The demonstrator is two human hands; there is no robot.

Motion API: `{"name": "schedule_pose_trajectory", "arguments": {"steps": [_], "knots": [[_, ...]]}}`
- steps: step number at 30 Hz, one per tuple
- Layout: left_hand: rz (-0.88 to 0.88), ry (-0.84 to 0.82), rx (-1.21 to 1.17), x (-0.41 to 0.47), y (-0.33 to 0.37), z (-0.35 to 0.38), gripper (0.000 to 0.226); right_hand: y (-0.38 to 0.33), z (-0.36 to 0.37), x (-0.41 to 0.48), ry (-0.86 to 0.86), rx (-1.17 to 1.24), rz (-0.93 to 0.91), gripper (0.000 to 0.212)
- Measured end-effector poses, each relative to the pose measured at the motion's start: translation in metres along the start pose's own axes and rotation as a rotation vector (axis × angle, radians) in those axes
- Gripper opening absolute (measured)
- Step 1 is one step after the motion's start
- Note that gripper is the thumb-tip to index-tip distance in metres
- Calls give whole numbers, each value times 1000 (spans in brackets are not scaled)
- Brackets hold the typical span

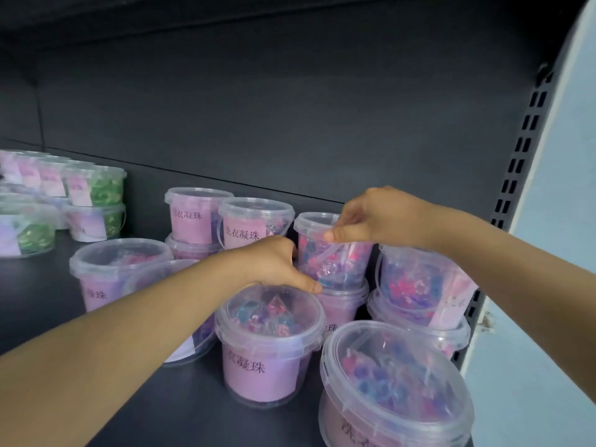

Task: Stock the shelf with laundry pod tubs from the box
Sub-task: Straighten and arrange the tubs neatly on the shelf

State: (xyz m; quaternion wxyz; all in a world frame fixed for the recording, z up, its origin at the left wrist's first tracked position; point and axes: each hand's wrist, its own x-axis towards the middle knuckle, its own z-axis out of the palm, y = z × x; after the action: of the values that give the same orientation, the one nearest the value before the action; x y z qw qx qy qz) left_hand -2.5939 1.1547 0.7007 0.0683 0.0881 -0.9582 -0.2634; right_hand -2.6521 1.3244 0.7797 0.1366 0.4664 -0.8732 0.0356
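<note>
Dark shelf [48, 301]; clear pod tubs [263, 350] on it, some stacked.

Clear lidded tub [332, 250] of pink and blue pods, upright, stacked on a pink-labelled tub [342, 306] at the shelf [42, 295] centre-right; label side apparently turned away. More tubs around it: near tub [269, 346] with pink label, big near-right tub [395, 388], stacked pair far left-centre [198, 216]. Green-pod tubs [106, 188] far left, blurred.
</note>
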Motion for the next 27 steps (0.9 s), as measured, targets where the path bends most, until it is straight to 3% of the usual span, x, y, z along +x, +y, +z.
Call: {"name": "schedule_pose_trajectory", "arguments": {"steps": [4,8,10,15,19,22,26,27], "knots": [[-1,38,-58,-1,-3,4,42,-12,9,2,76,-136,12,69],[2,41,-126,-1,-7,7,42,-2,-12,-10,-176,235,2,41],[-3,53,-134,-2,-7,8,45,2,-15,-14,-230,299,-8,38],[-24,71,-121,-3,-5,7,42,-5,-5,-7,-53,138,-36,34],[-13,63,-167,-4,-6,9,48,-21,6,2,121,-132,30,52],[-4,58,-195,-6,-5,9,37,-26,10,7,184,-123,56,59],[-20,34,-224,-8,-4,8,73,-2,-17,-5,-112,257,35,35],[-21,32,-237,-8,-4,9,73,3,-22,-10,-195,312,37,31]]}}
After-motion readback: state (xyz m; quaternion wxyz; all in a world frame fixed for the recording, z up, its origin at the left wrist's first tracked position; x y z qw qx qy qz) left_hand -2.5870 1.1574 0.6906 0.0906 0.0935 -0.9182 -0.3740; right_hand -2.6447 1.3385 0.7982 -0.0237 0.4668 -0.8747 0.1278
